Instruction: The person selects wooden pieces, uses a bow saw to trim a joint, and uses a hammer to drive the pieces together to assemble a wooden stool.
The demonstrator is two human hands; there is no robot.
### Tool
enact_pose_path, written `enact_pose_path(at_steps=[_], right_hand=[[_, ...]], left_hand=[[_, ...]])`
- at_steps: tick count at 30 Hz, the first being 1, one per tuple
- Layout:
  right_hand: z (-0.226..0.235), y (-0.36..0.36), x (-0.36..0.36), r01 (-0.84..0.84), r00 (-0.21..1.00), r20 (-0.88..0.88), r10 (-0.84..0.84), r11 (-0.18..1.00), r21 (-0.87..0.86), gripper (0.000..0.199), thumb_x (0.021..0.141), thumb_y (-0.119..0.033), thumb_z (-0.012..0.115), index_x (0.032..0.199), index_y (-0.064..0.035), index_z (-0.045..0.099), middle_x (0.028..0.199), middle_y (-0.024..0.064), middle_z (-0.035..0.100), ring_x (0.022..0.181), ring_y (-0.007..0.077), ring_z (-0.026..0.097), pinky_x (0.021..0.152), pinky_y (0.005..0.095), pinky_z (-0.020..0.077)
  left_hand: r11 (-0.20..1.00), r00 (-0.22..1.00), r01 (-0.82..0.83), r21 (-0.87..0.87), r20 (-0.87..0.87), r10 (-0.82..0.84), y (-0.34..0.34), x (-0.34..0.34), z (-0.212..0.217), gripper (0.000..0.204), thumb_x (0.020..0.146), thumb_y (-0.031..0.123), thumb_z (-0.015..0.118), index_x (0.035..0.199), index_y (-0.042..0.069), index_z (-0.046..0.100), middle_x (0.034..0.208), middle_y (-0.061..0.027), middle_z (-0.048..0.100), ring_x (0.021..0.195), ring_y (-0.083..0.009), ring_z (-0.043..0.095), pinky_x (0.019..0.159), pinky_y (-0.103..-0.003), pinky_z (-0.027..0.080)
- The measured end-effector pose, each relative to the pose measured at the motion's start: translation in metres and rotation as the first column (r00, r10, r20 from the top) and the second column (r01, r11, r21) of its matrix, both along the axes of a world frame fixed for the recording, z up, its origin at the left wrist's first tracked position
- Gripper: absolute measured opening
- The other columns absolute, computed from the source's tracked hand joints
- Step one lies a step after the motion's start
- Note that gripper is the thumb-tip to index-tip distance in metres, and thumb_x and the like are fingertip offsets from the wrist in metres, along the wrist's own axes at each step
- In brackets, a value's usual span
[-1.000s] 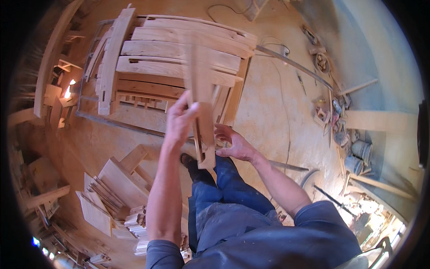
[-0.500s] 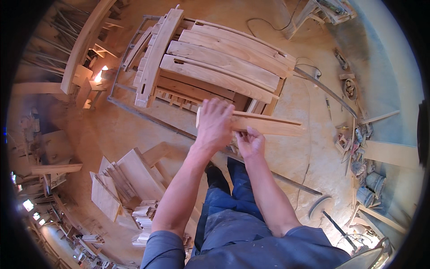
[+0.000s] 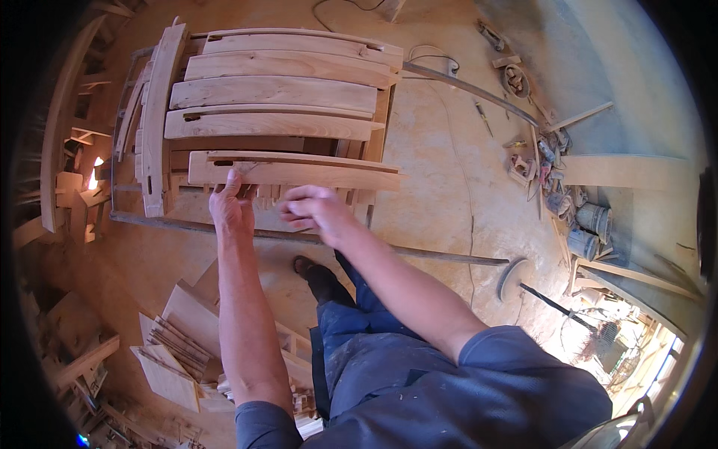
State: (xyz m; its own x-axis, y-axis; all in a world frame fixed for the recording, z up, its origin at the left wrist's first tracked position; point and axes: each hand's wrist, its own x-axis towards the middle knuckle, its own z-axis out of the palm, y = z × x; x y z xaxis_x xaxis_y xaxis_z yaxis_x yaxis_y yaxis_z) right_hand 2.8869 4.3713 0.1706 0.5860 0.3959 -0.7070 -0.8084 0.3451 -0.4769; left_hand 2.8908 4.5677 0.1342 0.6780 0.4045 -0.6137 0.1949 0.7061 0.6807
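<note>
A curved wooden slat (image 3: 299, 171) lies across the near end of a stack of similar slats (image 3: 277, 93) on a frame. My left hand (image 3: 232, 206) grips the slat's near edge toward its left end. Just below the slat's middle, my right hand (image 3: 314, 209) hovers with fingers loosely curled and nothing in it. A long upright board (image 3: 157, 112) runs along the left side of the stack.
A long metal rod (image 3: 419, 254) lies on the dusty floor under my hands. My shoe (image 3: 318, 277) stands below it. Wood offcuts (image 3: 179, 337) pile at lower left. Tools, cans (image 3: 583, 232) and planks (image 3: 621, 170) sit at right.
The slat I held up in both hands has been laid down on the near end of the stack. My right hand has come off it; the left stays on its edge.
</note>
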Motion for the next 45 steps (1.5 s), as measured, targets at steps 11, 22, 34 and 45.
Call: enact_pose_path(at_steps=[11, 22, 34, 45], right_hand=[[-0.039, -0.232, 0.050, 0.385, 0.876, 0.482, -0.025, 0.638, -0.667, 0.021, 0.089, -0.004, 0.062, 0.110, 0.0018, 0.063, 0.096, 0.0079, 0.070, 0.082, 0.0144, 0.066, 0.074, 0.0259, 0.0510], [-0.057, -0.181, 0.044, 0.019, 0.979, 0.195, 0.064, 0.918, -0.397, 0.024, 0.096, -0.014, 0.057, 0.109, 0.0038, 0.067, 0.099, 0.0113, 0.069, 0.085, 0.0195, 0.068, 0.073, 0.0347, 0.0577], [-0.063, -0.180, 0.044, -0.170, 0.969, 0.082, 0.234, 0.868, -0.467, 0.030, 0.083, 0.003, 0.047, 0.104, 0.0074, 0.067, 0.092, 0.0160, 0.071, 0.079, 0.0258, 0.071, 0.063, 0.0352, 0.0595], [-0.062, -0.169, 0.107, 0.107, 0.982, 0.182, -0.050, 0.942, -0.317, 0.047, 0.096, -0.028, 0.064, 0.131, 0.0016, 0.053, 0.110, 0.0106, 0.067, 0.099, 0.0211, 0.065, 0.086, 0.0347, 0.0514]], left_hand=[[1.000, 1.000, -0.003, -0.003, -0.009, 0.003, 0.023, -0.001, -0.013, 0.038, 0.096, 0.009, 0.065, 0.131, 0.002, 0.051, 0.121, -0.0132, 0.062, 0.113, -0.0315, 0.061, 0.097, -0.052, 0.052], [0.927, 0.843, -0.031, 0.373, -0.489, 0.225, 0.008, 0.037, 0.026, 0.066, 0.075, 0.029, 0.088, 0.121, 0.001, 0.051, 0.116, -0.0149, 0.059, 0.090, -0.0293, 0.062, 0.073, -0.047, 0.055], [0.974, 0.934, 0.017, 0.226, -0.350, 0.066, -0.017, 0.016, -0.014, 0.043, 0.092, 0.033, 0.073, 0.116, 0.006, 0.051, 0.097, -0.0090, 0.061, 0.075, -0.0219, 0.062, 0.066, -0.038, 0.057], [1.000, 0.978, -0.007, 0.017, -0.208, 0.011, -0.058, -0.002, -0.009, 0.043, 0.099, 0.028, 0.063, 0.133, 0.009, 0.044, 0.106, -0.0059, 0.059, 0.096, -0.0222, 0.064, 0.081, -0.042, 0.056]])
